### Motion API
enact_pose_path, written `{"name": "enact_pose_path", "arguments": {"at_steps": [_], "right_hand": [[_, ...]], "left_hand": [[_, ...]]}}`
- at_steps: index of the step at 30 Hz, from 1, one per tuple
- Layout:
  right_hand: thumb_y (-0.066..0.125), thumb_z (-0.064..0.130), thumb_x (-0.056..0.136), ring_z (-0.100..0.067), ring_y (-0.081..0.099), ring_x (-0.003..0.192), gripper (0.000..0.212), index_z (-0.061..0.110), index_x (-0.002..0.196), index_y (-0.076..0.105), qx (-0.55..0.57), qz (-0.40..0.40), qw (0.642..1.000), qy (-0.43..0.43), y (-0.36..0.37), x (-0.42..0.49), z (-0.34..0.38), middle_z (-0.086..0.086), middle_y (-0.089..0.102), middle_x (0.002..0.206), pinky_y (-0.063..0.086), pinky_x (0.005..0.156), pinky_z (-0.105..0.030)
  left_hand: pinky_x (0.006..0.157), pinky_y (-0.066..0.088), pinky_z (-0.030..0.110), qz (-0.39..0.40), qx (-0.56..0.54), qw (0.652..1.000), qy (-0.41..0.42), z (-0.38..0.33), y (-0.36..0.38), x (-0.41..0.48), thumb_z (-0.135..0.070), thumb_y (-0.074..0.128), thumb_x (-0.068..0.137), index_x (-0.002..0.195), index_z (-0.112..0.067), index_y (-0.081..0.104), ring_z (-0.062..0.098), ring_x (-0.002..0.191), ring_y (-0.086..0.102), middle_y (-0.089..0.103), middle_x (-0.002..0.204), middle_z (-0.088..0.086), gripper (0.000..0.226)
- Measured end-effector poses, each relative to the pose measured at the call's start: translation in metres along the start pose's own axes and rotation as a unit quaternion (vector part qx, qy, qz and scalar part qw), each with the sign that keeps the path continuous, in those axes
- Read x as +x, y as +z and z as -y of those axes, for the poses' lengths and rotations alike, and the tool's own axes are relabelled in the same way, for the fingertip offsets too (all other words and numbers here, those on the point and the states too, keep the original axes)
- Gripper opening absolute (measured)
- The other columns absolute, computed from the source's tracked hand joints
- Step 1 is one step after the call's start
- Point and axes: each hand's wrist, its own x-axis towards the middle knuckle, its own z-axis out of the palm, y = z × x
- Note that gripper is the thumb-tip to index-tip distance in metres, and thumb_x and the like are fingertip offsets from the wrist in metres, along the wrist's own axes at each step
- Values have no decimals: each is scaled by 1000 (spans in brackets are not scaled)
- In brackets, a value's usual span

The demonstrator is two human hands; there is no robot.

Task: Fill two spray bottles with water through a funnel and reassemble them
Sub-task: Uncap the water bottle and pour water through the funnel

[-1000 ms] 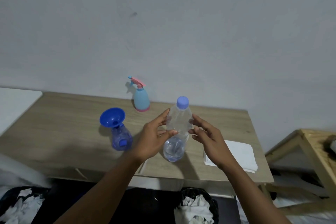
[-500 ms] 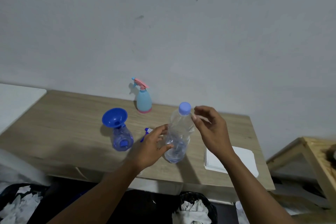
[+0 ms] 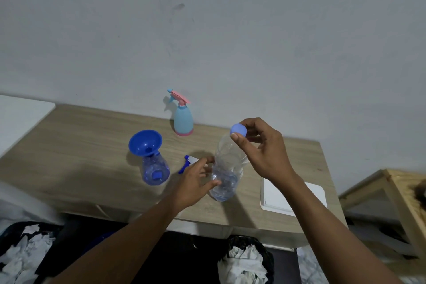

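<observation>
Fingers (image 3: 201, 163) of the left hand (image 3: 192, 183) curled round the lower half of the tilted water bottle (image 3: 227, 168) on the table (image 3: 80, 145); the right hand (image 3: 265, 152), up from the bottle's side a second earlier, pinched the blue cap (image 3: 238, 131).

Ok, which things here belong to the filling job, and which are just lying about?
In the job: water bottle, its cap, blue funnel, clear blue spray bottle, loose spray head, light blue spray bottle.
Lying about: white pad, bin of crumpled paper, wooden frame.
</observation>
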Motion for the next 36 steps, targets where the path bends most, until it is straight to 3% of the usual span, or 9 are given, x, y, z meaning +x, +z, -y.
{"name": "enact_pose_path", "arguments": {"at_steps": [5, 9, 12, 18, 21, 23, 26, 31, 36], "right_hand": [[59, 30, 99, -9, 64, 95, 27, 19, 123, 66, -24, 68, 997, -32, -8, 2, -1, 8, 64, 103, 48, 83, -15], [77, 46, 80, -14, 65, 90, 36, 29, 108, 62, 5, 13, 1000, 7, 0, 1, 6, 11, 66, 98, 56, 82, -28], [74, 40, 86, -16, 63, 86, 26, 24, 97, 56, -20, 10, 1000, 6, 3, 2, 7, 11, 65, 92, 57, 81, -37], [58, 28, 100, -6, 61, 95, 22, 20, 120, 61, -34, 101, 994, -11, -14, 4, 6, 12, 62, 106, 47, 83, -14], [68, 38, 92, -7, 63, 96, 31, 25, 119, 63, -30, 67, 997, -1, -11, 1, 7, 15, 65, 106, 54, 85, -22], [78, 47, 80, -11, 64, 91, 38, 25, 106, 61, -26, 21, 999, 22, -5, 0, 10, 13, 67, 99, 56, 83, -28], [76, 40, 86, -12, 63, 88, 28, 22, 99, 58, -13, 20, 999, 32, -2, 2, 13, 11, 66, 96, 57, 80, -36], [57, 30, 101, -2, 60, 98, 27, 25, 126, 63, -26, 110, 994, 8, -17, 5, 10, 9, 62, 114, 49, 79, -15], [66, 47, 91, -3, 62, 99, 39, 32, 126, 63, -93, 92, 991, -28, -17, 7, 9, 16, 63, 112, 45, 83, -14]], "left_hand": [[83, 54, 16, 2, 2, 1000, 0, 1, -1, 1, -27, 83, 80, 126, -39, 54, -1, 106, 64, 68, 115, -15, 56], [76, 52, 11, 6, 3, 1000, -6, -1, -3, 1, -25, 81, 82, 122, -41, 53, -9, 105, 62, 68, 113, -19, 52], [74, 51, 8, 10, 12, 1000, -4, -2, -3, 0, -24, 80, 83, 121, -40, 53, -11, 103, 62, 67, 110, -21, 50], [73, 49, 6, 4, 20, 1000, -4, -6, -1, 0, -25, 80, 83, 121, -44, 49, -15, 99, 59, 62, 107, -27, 52], [70, 49, 5, 8, 39, 999, 0, -4, -3, 0, -31, 78, 84, 123, -47, 48, -15, 99, 59, 62, 111, -27, 52], [77, 53, 12, 15, 44, 999, 1, -5, -4, 1, -32, 77, 85, 124, -47, 47, -11, 103, 60, 61, 117, -26, 51], [84, 56, 21, 14, 49, 999, 1, -4, -2, 2, -31, 77, 85, 126, -49, 46, -5, 108, 61, 59, 122, -27, 54], [72, 48, 7, 4, 46, 999, -1, -5, -1, 0, -34, 77, 84, 120, -53, 44, -11, 101, 59, 57, 110, -35, 53], [90, 58, 32, 2, 45, 999, -4, 0, 0, 5, -35, 76, 85, 113, -69, 41, -1, 110, 61, 60, 122, -25, 56]]}}
